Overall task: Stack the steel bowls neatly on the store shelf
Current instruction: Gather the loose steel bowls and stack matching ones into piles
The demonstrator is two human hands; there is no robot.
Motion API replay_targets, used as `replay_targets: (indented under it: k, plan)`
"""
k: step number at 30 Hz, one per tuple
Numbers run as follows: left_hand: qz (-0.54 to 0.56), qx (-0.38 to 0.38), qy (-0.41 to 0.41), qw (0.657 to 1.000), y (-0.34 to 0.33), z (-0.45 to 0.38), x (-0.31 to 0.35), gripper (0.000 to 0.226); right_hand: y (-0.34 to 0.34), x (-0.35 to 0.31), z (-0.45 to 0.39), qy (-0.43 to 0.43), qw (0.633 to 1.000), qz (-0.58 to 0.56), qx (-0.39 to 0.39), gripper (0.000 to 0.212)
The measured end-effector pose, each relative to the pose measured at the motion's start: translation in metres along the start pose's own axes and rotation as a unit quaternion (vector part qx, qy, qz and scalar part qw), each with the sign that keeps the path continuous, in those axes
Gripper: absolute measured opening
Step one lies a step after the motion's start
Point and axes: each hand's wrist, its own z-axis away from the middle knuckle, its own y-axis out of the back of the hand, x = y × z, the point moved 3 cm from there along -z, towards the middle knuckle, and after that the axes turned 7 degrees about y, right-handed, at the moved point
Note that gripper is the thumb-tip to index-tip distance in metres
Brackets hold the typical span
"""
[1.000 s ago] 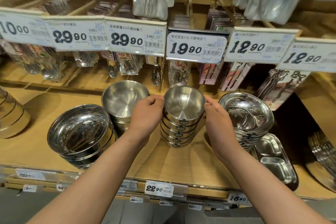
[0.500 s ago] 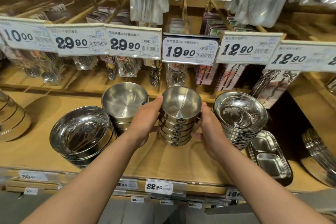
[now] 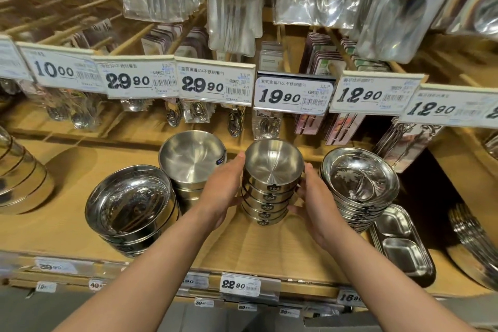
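A stack of several small steel bowls [image 3: 272,170], each marked 304, stands upright on the wooden shelf [image 3: 258,248] at the centre. My left hand [image 3: 222,191] holds the stack's left side, fingers curled round the back and thumb at the top rim. My right hand [image 3: 315,205] cups the right side lower down, fingers wrapped toward the bottom bowls. Both forearms reach in from below.
A wider brushed bowl stack [image 3: 192,159] stands just left behind. A shiny large bowl stack [image 3: 129,207] sits front left, a patterned dish stack [image 3: 359,183] right, divided trays [image 3: 401,245] front right. Price tags [image 3: 293,94] and hanging cutlery packs overhang the shelf.
Both hands slid from the top rim down the sides of the small bowl stack and now clasp it. The view moved closer and tilted up slightly.
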Motion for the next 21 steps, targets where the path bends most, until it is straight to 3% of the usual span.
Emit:
replay_targets:
  k: [8, 15, 21]
  plan:
    - [-0.006, 0.062, -0.005, 0.998, 0.03, 0.073, -0.027, 0.028, 0.007, 0.019, 0.063, -0.03, 0.997, 0.004, 0.068, 0.022]
    - [-0.022, 0.06, 0.023, 0.998, 0.087, 0.168, -0.057, 0.028, -0.025, 0.021, 0.149, -0.06, 0.998, 0.003, -0.022, 0.013]
    - [0.003, 0.16, 0.019, 0.987, 0.172, 0.189, -0.047, 0.025, -0.05, 0.006, 0.174, -0.035, 0.997, 0.009, -0.074, 0.02]
